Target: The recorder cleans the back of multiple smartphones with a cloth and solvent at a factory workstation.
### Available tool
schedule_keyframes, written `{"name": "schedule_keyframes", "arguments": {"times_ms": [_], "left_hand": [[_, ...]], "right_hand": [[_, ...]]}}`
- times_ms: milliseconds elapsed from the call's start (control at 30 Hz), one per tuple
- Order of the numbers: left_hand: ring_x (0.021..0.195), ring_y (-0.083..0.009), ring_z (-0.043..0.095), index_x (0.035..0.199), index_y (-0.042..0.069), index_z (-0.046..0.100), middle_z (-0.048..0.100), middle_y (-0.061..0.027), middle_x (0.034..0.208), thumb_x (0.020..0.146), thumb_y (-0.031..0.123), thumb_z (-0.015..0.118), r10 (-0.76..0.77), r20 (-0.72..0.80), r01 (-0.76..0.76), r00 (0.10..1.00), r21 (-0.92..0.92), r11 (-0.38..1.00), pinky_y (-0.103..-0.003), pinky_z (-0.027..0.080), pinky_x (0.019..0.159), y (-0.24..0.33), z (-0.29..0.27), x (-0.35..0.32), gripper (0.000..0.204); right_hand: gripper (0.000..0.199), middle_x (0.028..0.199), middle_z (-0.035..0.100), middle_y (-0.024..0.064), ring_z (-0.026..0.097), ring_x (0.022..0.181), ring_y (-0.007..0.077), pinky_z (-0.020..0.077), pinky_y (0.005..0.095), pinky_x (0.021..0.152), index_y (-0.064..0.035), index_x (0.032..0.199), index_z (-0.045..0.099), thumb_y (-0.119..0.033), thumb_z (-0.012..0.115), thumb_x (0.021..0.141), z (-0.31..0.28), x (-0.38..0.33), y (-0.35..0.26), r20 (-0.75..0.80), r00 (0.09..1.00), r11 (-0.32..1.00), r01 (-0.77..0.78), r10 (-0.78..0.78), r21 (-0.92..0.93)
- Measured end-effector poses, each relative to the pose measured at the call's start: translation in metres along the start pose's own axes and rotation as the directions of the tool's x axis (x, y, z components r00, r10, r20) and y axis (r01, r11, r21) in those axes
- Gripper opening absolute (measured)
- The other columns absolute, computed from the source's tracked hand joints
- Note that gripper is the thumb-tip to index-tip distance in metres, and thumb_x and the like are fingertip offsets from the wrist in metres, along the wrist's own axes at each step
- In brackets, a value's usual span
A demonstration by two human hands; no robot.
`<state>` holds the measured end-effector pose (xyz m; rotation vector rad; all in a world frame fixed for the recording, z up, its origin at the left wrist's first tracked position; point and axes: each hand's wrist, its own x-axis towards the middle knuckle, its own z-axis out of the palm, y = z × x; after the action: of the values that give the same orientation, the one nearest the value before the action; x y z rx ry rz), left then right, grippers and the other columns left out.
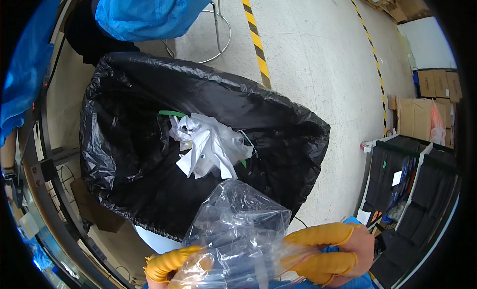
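A clear plastic bag hangs between my hands, its far end over the near rim of a bin lined with a black bag. My left hand, with yellow covers on its fingers, grips the bag's left side; part of it shows through the plastic. On the other side my right hand, its fingers also covered in yellow, is closed on the bag's edge. Inside the liner lie crumpled white paper and clear plastic scraps, with a green strip beside them.
A person in a blue garment is beyond the bin, near a metal stool. Another blue sleeve shows at left by a metal-framed bench. Black trays and cardboard boxes stand at right. Striped tape marks the floor.
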<state>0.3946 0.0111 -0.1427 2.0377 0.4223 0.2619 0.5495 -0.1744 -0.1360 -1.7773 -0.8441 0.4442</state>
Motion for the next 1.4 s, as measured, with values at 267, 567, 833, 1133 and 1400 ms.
{"name": "schedule_keyframes", "arguments": {"times_ms": [267, 567, 833, 1133, 1400], "left_hand": [[0.097, -0.0341, 0.061, 0.11, -0.004, 0.063, 0.058, -0.0246, 0.111, 0.068, 0.004, 0.063, -0.168, 0.111, 0.171, 0.98, -0.021, 0.985, -0.038, 0.051, 0.084, 0.038, -0.019, 0.011, 0.044], [0.101, -0.0312, 0.059, 0.108, -0.003, 0.063, 0.056, -0.0233, 0.116, 0.072, 0.003, 0.065, -0.164, 0.152, 0.177, 0.975, -0.074, 0.981, -0.035, 0.048, 0.087, 0.026, -0.026, 0.017, 0.037], [0.103, -0.021, 0.055, 0.107, -0.002, 0.062, 0.056, -0.0134, 0.116, 0.081, -0.001, 0.062, -0.376, 0.066, 0.381, 0.924, -0.112, 0.918, -0.029, 0.041, 0.088, -0.009, -0.027, 0.025, 0.027], [0.104, -0.0153, 0.057, 0.11, 0.0, 0.064, 0.059, -0.0074, 0.117, 0.08, -0.007, 0.063, -0.274, 0.334, 0.432, 0.902, -0.694, 0.575, -0.027, 0.045, 0.087, -0.066, -0.018, 0.008, 0.031], [0.134, -0.039, 0.032, 0.133, 0.019, 0.052, 0.038, -0.0176, 0.141, 0.054, 0.005, 0.076, 0.256, 0.266, -0.365, 0.929, 0.567, 0.739, -0.056, 0.02, 0.109, -0.041, 0.013, 0.023, 0.084]], "right_hand": [[0.043, 0.087, 0.069, 0.0132, 0.057, 0.061, 0.0089, 0.0426, 0.0189, 0.055, 0.0027, 0.127, 0.052, 0.002, 0.063, 0.086, -0.028, -0.024, -0.008, 0.415, 0.868, 0.738, -0.465, 0.272, 0.489], [0.046, 0.104, 0.068, 0.0181, 0.062, 0.071, 0.0143, 0.0464, 0.0194, 0.064, -0.0051, 0.133, 0.049, -0.002, 0.062, 0.089, -0.019, -0.021, -0.005, 0.372, 0.905, 0.813, -0.37, 0.207, 0.449], [0.08, 0.129, 0.049, 0.0285, 0.066, 0.094, 0.0321, 0.0567, 0.0244, 0.067, 0.0021, 0.139, 0.036, -0.001, 0.077, 0.07, -0.021, -0.02, 0.054, 0.057, 0.895, 0.815, -0.427, 0.442, 0.392], [0.026, 0.104, 0.062, 0.0231, 0.062, 0.088, 0.0401, 0.0507, 0.0445, 0.075, 0.001, 0.093, 0.061, -0.021, 0.067, 0.08, 0.111, 0.017, 0.075, 0.261, 0.961, 0.988, -0.056, 0.092, -0.141], [0.017, 0.072, 0.063, 0.0209, 0.064, 0.068, 0.039, 0.0508, 0.045, 0.058, -0.0013, 0.077, 0.06, -0.013, 0.069, 0.069, 0.108, 0.046, 0.077, 0.189, 0.979, 0.9, 0.018, 0.071, -0.434]]}}
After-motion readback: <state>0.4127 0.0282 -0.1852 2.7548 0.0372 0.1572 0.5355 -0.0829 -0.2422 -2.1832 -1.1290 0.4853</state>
